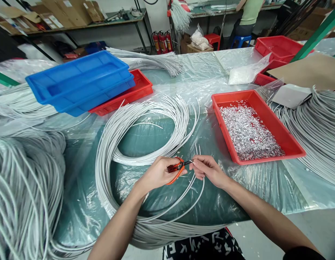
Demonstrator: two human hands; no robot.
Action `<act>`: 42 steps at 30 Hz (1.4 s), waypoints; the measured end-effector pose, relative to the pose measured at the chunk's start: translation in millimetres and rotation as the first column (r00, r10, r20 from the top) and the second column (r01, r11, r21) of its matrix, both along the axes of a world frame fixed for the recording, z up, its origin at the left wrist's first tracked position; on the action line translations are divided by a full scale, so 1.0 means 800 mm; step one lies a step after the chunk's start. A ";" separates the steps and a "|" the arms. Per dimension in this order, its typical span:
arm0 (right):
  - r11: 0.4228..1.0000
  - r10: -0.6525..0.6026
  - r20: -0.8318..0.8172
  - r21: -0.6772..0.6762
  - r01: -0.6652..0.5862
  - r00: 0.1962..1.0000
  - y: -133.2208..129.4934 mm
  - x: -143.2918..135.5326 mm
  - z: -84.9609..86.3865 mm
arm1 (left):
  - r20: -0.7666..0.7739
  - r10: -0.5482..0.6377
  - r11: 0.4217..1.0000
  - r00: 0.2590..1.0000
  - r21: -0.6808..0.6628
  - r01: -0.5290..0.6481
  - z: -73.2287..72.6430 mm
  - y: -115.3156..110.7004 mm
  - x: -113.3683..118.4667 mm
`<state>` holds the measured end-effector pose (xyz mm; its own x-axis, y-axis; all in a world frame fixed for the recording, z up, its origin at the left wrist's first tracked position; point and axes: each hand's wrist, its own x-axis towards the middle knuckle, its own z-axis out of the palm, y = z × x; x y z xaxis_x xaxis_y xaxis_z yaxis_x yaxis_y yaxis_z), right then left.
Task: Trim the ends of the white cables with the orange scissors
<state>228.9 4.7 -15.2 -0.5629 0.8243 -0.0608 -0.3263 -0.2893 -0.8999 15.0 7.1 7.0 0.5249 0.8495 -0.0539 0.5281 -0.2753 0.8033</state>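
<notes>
My left hand [158, 172] is closed around orange-handled pliers [176, 177], whose dark jaws point right. At the jaw tips, the thumb and forefinger of my right hand [206, 169] are pinched together; what is between them is too small to make out. White cable ends [197, 148] stick up just behind my right fingers, and their cables curve down below that hand. A large coil of white cables [102, 173] lies around and beyond my hands.
A red tray [264, 112] of small shiny metal pieces [248, 133] stands right of my hands. Stacked blue trays [83, 79] rest over a red tray [141, 88] at left. Grey cable bundles [26, 184] flank both sides. A person [248, 16] sits at the far bench.
</notes>
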 end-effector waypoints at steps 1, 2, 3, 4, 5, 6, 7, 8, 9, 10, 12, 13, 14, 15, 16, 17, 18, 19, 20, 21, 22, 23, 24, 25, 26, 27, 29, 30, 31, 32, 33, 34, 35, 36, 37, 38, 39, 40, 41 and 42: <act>1.000 -0.001 0.005 0.010 0.000 1.000 0.000 0.000 0.000 | -0.002 -0.001 1.000 1.000 -0.005 0.001 0.000 0.000 0.000; 1.000 0.000 0.012 0.019 0.000 1.000 0.000 0.000 0.000 | -0.003 -0.005 1.000 1.000 -0.011 0.005 0.000 0.000 0.000; 1.000 -0.001 0.022 0.027 0.000 1.000 0.000 0.000 0.000 | 0.000 -0.009 1.000 1.000 -0.018 0.009 0.001 0.000 0.000; 0.999 -0.006 0.033 0.035 0.004 0.999 0.000 0.000 0.000 | 0.004 -0.013 1.000 1.000 -0.025 0.013 0.001 0.000 0.000; 0.999 -0.013 0.045 0.045 0.011 0.999 0.001 0.001 0.000 | 0.011 -0.017 0.999 1.000 -0.029 0.017 0.002 0.000 0.000; 0.998 -0.023 0.059 0.058 0.020 0.998 0.001 0.001 0.000 | 0.017 -0.020 0.999 1.000 -0.032 0.020 0.003 0.000 0.000; 0.997 -0.033 0.072 0.070 0.028 0.997 0.001 0.001 -0.001 | 0.020 -0.021 0.999 1.000 -0.031 0.021 0.003 0.000 0.001; 0.996 -0.043 0.084 0.082 0.036 0.996 0.001 0.001 -0.002 | 0.021 -0.021 0.999 1.000 -0.026 0.021 0.004 0.000 0.001; 0.995 -0.049 0.095 0.094 0.041 0.994 0.001 0.002 -0.002 | 0.019 -0.022 1.000 1.000 -0.017 0.022 0.005 0.001 0.001; 0.993 -0.054 0.105 0.106 0.043 0.993 0.002 0.002 -0.002 | 0.014 -0.023 1.000 1.000 -0.008 0.023 0.005 0.001 0.001; 0.989 -0.072 0.116 0.139 0.056 0.991 0.002 0.002 -0.002 | 0.002 -0.026 1.000 1.000 0.014 0.026 0.005 0.001 0.000; 0.984 -0.089 0.119 0.163 0.069 0.989 0.001 0.002 -0.001 | -0.001 -0.029 0.999 1.000 0.023 0.029 0.005 0.001 0.000; 0.978 -0.112 0.122 0.190 0.088 0.986 0.000 0.002 0.000 | -0.003 -0.032 0.999 0.999 0.026 0.032 0.005 0.001 -0.001; 0.970 -0.140 0.129 0.217 0.110 0.982 -0.001 0.001 0.002 | -0.004 -0.034 0.999 0.999 0.024 0.034 0.005 0.001 -0.001; 0.961 -0.170 0.142 0.244 0.132 0.975 -0.003 0.001 0.003 | -0.004 -0.035 0.999 0.999 0.019 0.035 0.005 0.001 -0.002; 0.951 -0.199 0.155 0.269 0.152 0.968 -0.005 0.001 0.005 | -0.004 -0.038 0.999 0.999 0.010 0.038 0.005 0.001 -0.002; 0.941 -0.224 0.169 0.294 0.168 0.960 -0.007 0.002 0.007 | -0.002 -0.042 0.999 0.999 0.002 0.042 0.005 0.000 -0.002; 0.931 -0.244 0.181 0.319 0.177 0.953 -0.009 0.002 0.009 | 0.001 -0.049 0.999 0.999 -0.005 0.049 0.005 0.000 -0.002; 0.920 -0.261 0.191 0.345 0.184 0.946 -0.011 0.003 0.010 | 0.007 -0.057 0.998 0.998 -0.011 0.057 0.005 -0.001 -0.002; 0.909 -0.276 0.200 0.372 0.188 0.940 -0.012 0.003 0.011 | 0.016 -0.066 0.998 0.998 -0.013 0.066 0.005 -0.002 -0.001; 0.895 -0.294 0.208 0.402 0.192 0.933 -0.014 0.004 0.011 | 0.024 -0.074 0.997 0.997 -0.013 0.074 0.005 -0.002 -0.001; 0.876 -0.321 0.218 0.438 0.201 0.922 -0.015 0.004 0.011 | 0.029 -0.078 0.997 0.997 -0.015 0.078 0.005 -0.003 0.000; 0.848 -0.359 0.230 0.486 0.213 0.904 -0.015 0.004 0.010 | 0.032 -0.076 0.997 0.997 -0.016 0.077 0.005 -0.003 0.001; 0.805 -0.412 0.239 0.548 0.228 0.879 -0.016 0.004 0.009 | 0.031 -0.068 0.997 0.997 -0.020 0.069 0.004 -0.004 0.002; 0.749 -0.475 0.243 0.617 0.244 0.846 -0.016 0.003 0.006 | 0.030 -0.056 0.998 0.998 -0.028 0.057 0.004 -0.005 0.003; 0.686 -0.539 0.246 0.683 0.250 0.805 -0.016 0.003 0.004 | 0.028 -0.042 0.998 0.999 -0.042 0.043 0.004 -0.005 0.004; 0.585 -0.631 0.258 0.778 0.229 0.732 -0.017 0.002 -0.003 | 0.032 -0.014 0.996 0.999 -0.086 0.017 0.003 -0.007 0.007; 0.561 -0.649 0.268 0.801 0.210 0.712 -0.017 0.001 -0.006 | 0.036 -0.003 0.994 0.999 -0.110 0.007 0.003 -0.008 0.008; 0.552 -0.653 0.276 0.811 0.194 0.705 -0.017 0.001 -0.008 | 0.039 0.005 0.992 0.999 -0.129 0.000 0.003 -0.008 0.009; 0.551 -0.646 0.283 0.815 0.177 0.709 -0.017 0.001 -0.009 | 0.041 0.012 0.990 0.999 -0.140 -0.006 0.002 -0.009 0.010; 0.550 -0.637 0.284 0.818 0.165 0.717 -0.018 0.002 -0.009 | 0.040 0.016 0.990 0.999 -0.142 -0.010 0.002 -0.009 0.010; 0.550 -0.627 0.281 0.820 0.158 0.726 -0.018 0.002 -0.007 | 0.037 0.016 0.991 0.999 -0.137 -0.011 0.001 -0.009 0.010; 0.553 -0.618 0.278 0.819 0.155 0.736 -0.019 0.002 -0.005 | 0.031 0.016 0.992 0.999 -0.126 -0.012 0.001 -0.009 0.010; 0.565 -0.605 0.277 0.810 0.156 0.746 -0.019 0.003 -0.002 | 0.025 0.013 0.994 1.000 -0.112 -0.010 0.001 -0.009 0.010; 0.592 -0.583 0.283 0.790 0.160 0.762 -0.018 0.004 0.002 | 0.019 0.009 0.995 1.000 -0.098 -0.007 0.001 -0.009 0.009; 0.641 -0.544 0.291 0.750 0.165 0.787 -0.016 0.005 0.005 | 0.014 0.007 0.997 1.000 -0.081 -0.006 0.001 -0.009 0.008; 0.712 -0.476 0.298 0.683 0.164 0.827 -0.013 0.006 0.007 | 0.008 0.005 0.998 1.000 -0.059 -0.004 0.002 -0.008 0.008; 0.800 -0.368 0.295 0.584 0.139 0.882 -0.009 0.008 0.008 | 0.002 0.000 0.999 1.000 -0.032 0.000 0.003 -0.008 0.007; 0.886 -0.225 0.262 0.457 0.085 0.939 -0.004 0.010 0.009 | -0.005 -0.009 1.000 1.000 -0.004 0.009 0.004 -0.008 0.007; 0.949 -0.061 0.192 0.316 -0.003 0.980 0.001 0.012 0.008 | -0.010 -0.021 0.999 1.000 0.026 0.021 0.004 -0.008 0.006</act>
<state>238.4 5.4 -9.0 -0.5417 0.8351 0.0957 -0.1378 0.0241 -0.9902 20.0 0.4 10.4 0.5421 0.8395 -0.0373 0.5296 -0.3069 0.7908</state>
